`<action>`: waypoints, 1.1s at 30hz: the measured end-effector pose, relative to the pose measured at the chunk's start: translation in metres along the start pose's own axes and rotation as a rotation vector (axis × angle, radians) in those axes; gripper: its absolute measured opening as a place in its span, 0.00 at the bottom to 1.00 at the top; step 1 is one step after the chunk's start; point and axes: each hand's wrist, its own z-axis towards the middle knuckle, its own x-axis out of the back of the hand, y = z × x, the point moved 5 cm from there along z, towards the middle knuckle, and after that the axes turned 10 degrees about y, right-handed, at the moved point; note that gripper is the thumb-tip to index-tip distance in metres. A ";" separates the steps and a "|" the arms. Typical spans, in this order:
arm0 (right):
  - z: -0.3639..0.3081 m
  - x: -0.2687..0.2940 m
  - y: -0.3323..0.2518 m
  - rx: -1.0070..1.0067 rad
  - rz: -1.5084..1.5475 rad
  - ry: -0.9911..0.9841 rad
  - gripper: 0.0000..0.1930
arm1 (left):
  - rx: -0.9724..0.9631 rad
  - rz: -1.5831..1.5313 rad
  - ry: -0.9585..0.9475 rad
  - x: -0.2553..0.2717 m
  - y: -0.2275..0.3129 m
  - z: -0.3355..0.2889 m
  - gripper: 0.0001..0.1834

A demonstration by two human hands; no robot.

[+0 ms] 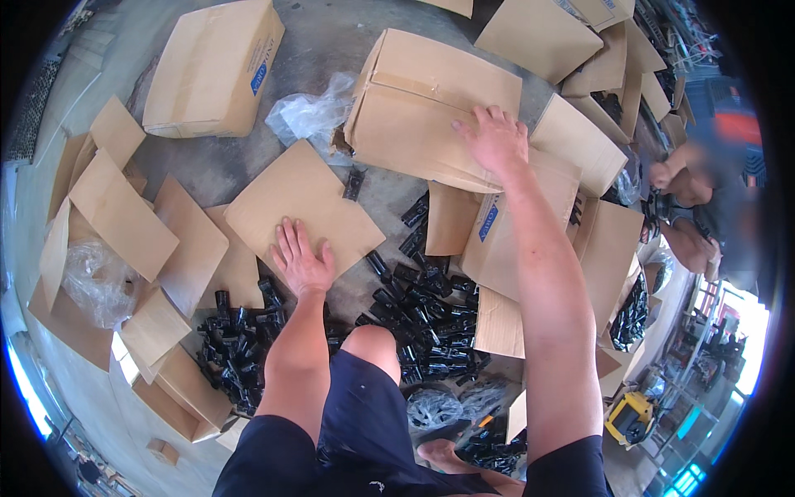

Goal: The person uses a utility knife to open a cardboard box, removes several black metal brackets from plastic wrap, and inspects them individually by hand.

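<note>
My left hand [305, 258] lies with fingers spread on a flat piece of brown cardboard [281, 199] in front of me. Up and to the right, my right hand [497, 141] rests, fingers outstretched, on top of a closed cardboard box [414, 124]. Neither hand grips anything. Around my knees are two heaps of small black parts, a left pile [240, 340] and a middle pile [431, 315]; their exact kind is too small to tell. Crumpled clear plastic [310, 112] sits against the closed box's left side.
A taped box [211, 70] stands at the far left. Open boxes with raised flaps surround me, one [124, 224] holding clear plastic [99, 286]. Another open box [530, 224] is under my right forearm. A co-worker [712, 182] sits at the right, near a yellow-and-black device [631, 417].
</note>
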 end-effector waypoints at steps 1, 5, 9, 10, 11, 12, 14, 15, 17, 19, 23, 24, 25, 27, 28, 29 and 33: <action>0.001 0.002 -0.001 0.019 0.015 -0.026 0.35 | 0.001 -0.005 0.003 0.001 -0.001 0.000 0.44; 0.016 0.021 0.011 -0.100 0.141 -0.036 0.34 | -0.016 -0.056 0.017 -0.005 0.006 0.004 0.44; -0.017 0.079 -0.015 -0.035 0.214 -0.267 0.37 | -0.009 -0.037 0.008 0.002 0.003 0.004 0.44; -0.039 0.088 -0.026 0.024 0.180 -0.338 0.38 | -0.001 -0.019 0.007 0.004 -0.002 0.003 0.44; -0.058 0.081 -0.032 0.135 0.256 -0.410 0.40 | 0.004 -0.017 -0.005 0.004 -0.004 0.000 0.44; -0.077 0.074 -0.036 0.240 0.329 -0.474 0.43 | 0.004 -0.022 -0.012 0.003 -0.003 0.000 0.44; -0.111 0.042 -0.043 0.443 0.251 -0.379 0.58 | 0.004 -0.030 -0.009 0.002 0.000 0.003 0.44; -0.123 0.034 -0.051 0.413 0.173 -0.335 0.62 | 0.005 -0.033 -0.007 0.000 0.000 0.003 0.44; -0.144 0.017 -0.065 0.390 0.047 -0.217 0.67 | 0.007 -0.048 -0.006 0.001 0.003 0.001 0.44; -0.156 -0.010 -0.067 0.414 -0.043 -0.071 0.71 | 0.016 -0.068 -0.008 0.004 0.006 0.004 0.44; -0.144 -0.002 -0.068 0.340 0.144 -0.024 0.69 | 0.010 -0.055 0.003 0.001 0.001 0.003 0.44; -0.141 0.002 -0.065 0.368 0.212 0.003 0.66 | 0.003 -0.058 0.006 0.002 0.000 0.003 0.44; -0.134 0.007 -0.061 0.395 0.281 0.029 0.62 | -0.004 -0.061 0.009 0.003 -0.001 0.002 0.44; -0.121 0.002 -0.045 0.377 0.511 0.018 0.55 | 0.006 -0.053 -0.019 0.004 0.002 0.003 0.44; -0.110 -0.015 -0.036 0.340 0.682 -0.017 0.51 | 0.007 -0.054 -0.030 0.003 0.005 0.005 0.44; -0.100 -0.021 -0.041 0.266 0.713 -0.035 0.45 | 0.013 -0.052 -0.034 0.001 0.004 0.004 0.44; -0.070 -0.009 -0.081 -0.225 0.805 -0.197 0.39 | 0.030 -0.027 -0.034 -0.002 -0.005 0.000 0.45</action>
